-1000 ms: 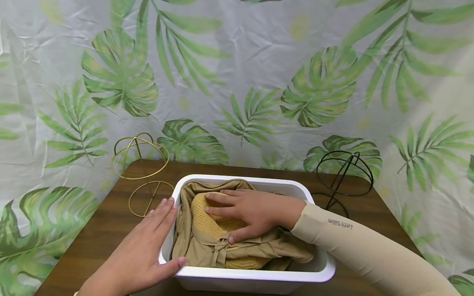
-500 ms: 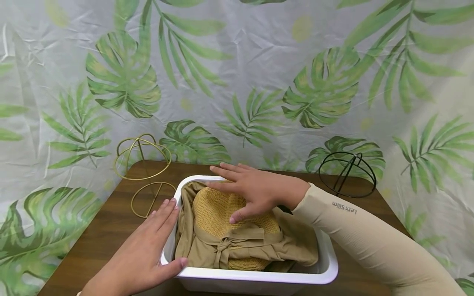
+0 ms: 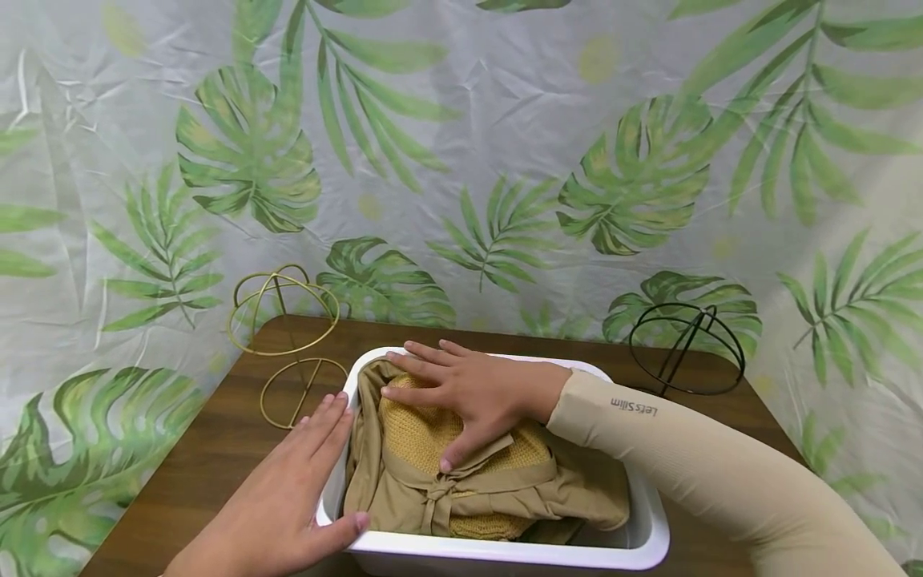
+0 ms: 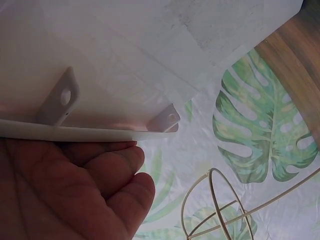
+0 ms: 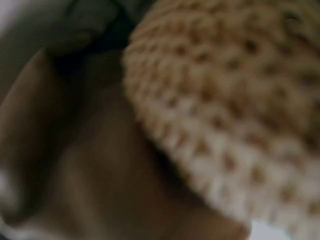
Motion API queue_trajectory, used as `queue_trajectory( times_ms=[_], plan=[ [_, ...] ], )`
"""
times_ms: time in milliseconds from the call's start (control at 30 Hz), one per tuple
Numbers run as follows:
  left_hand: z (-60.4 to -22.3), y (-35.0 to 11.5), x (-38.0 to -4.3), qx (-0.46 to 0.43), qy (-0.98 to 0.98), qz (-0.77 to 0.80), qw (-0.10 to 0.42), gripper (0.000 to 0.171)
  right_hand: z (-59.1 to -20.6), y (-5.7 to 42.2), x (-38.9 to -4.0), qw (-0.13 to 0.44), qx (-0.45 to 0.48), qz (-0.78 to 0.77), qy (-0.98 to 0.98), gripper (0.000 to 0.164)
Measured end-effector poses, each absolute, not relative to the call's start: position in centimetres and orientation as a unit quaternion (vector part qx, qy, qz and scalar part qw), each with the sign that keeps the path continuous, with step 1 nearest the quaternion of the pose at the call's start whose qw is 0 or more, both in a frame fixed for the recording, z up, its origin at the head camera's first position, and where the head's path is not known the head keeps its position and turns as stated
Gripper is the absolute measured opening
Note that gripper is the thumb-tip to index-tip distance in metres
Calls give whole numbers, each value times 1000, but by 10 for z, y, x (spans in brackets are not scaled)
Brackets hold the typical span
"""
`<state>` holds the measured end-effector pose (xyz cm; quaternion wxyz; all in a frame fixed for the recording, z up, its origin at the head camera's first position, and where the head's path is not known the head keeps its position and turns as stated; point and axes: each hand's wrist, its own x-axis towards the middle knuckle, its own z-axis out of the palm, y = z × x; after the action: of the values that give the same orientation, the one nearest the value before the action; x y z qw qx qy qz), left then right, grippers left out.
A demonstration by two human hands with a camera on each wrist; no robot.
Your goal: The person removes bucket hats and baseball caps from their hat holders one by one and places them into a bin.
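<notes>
A sun hat with a yellow knitted crown and a tan cloth brim lies in a white plastic bin. A tan band tied in a knot runs around the crown. Across the top of the hat my right hand is laid with fingers spread, its thumb by the knot. The knit weave fills much of the right wrist view, blurred. My left hand rests against the bin's left rim, fingers extended along it and thumb at the front corner. From below, the left wrist view shows its fingers touching the rim.
Left of the bin, a gold wire stand is on the dark wooden table. A black wire stand is at the back right. Behind the table hangs a leaf-patterned sheet.
My right hand rose off the pressed-in crown, which puffed up, and has come down on the hat again. A loose band end now lies above the knot. The left hand stays at the rim.
</notes>
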<state>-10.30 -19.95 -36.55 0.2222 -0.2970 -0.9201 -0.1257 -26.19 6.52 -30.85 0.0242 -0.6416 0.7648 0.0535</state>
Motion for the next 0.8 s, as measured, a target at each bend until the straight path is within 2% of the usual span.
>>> queue_trajectory(
  times_ms=[533,800],
  plan=[
    [-365,-200,-105,-315,-911,-124,235,97,-324,56,-263,5,-674,67,736,100],
    [-365,-200,-105,-313,-912,-118,239,96,-336,54,-259,26,-676,85,731,96]
  ],
)
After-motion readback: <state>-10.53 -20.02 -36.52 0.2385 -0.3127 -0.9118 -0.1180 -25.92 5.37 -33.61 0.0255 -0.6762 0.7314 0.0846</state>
